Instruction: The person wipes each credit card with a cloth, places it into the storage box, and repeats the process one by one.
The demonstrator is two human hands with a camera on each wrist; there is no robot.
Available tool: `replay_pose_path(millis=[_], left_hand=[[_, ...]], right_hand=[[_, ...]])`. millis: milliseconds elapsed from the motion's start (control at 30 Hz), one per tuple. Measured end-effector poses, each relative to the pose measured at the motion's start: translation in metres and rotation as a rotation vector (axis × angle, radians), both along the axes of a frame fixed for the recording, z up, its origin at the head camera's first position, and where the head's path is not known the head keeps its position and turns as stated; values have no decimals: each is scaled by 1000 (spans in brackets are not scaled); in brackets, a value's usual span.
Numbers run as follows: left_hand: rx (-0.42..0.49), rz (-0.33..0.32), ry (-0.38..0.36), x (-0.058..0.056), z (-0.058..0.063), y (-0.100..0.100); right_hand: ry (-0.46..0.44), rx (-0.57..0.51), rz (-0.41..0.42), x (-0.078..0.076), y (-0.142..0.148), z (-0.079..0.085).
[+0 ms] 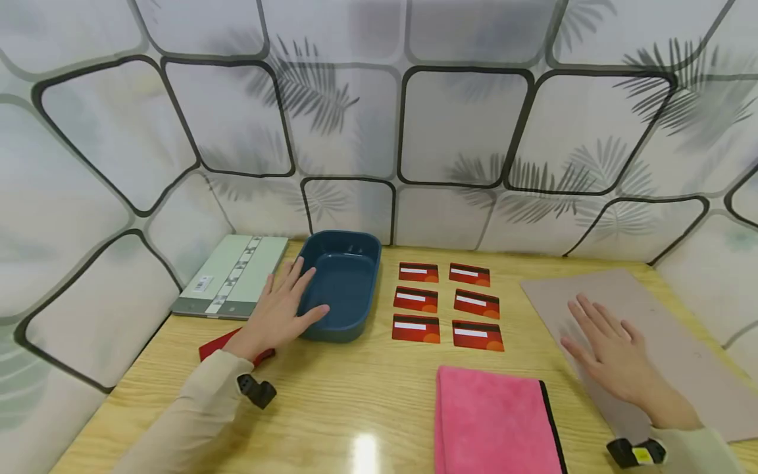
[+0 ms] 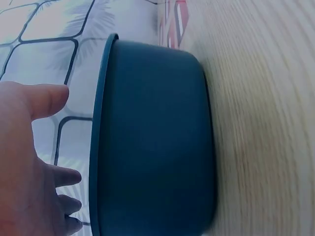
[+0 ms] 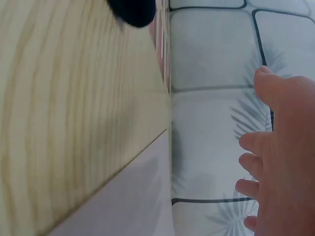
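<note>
My left hand, fingers spread, hovers by the near left side of a dark blue rectangular basin. In the left wrist view the basin's outer wall stands beside the hand, with a gap between them. Out on the right, my right hand has its fingers extended above a greyish-pink flat board and holds nothing. Several red cards with dark stripes and white strips lie in two columns right of the basin. A dark red flat item lies partly hidden under my left forearm.
A folded pink cloth with a black edge lies at the front of the wooden table. A pale green and grey notebook-like slab sits at the back left. A patterned curtain-like wall encloses the back and sides.
</note>
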State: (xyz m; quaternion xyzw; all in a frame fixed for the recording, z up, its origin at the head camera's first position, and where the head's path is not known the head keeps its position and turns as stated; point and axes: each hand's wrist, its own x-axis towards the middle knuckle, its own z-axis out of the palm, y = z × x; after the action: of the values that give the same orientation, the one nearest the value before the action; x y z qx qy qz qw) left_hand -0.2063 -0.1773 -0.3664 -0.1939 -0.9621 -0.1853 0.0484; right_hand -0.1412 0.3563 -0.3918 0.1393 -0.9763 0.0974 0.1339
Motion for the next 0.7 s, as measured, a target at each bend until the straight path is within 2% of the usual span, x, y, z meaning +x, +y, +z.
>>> replay_pose_path(millis=[200, 367, 567, 700], left_hand=[[49, -24, 1, -10, 0, 12], [118, -25, -11, -24, 8, 29], [140, -44, -41, -32, 17, 49], [173, -56, -67, -38, 18, 65]], right_hand=[[-19, -93, 64, 3, -12, 6], [-29, -154, 153, 9, -32, 10], [-48, -185, 254, 18, -60, 12], [-90, -186, 279, 23, -70, 13]])
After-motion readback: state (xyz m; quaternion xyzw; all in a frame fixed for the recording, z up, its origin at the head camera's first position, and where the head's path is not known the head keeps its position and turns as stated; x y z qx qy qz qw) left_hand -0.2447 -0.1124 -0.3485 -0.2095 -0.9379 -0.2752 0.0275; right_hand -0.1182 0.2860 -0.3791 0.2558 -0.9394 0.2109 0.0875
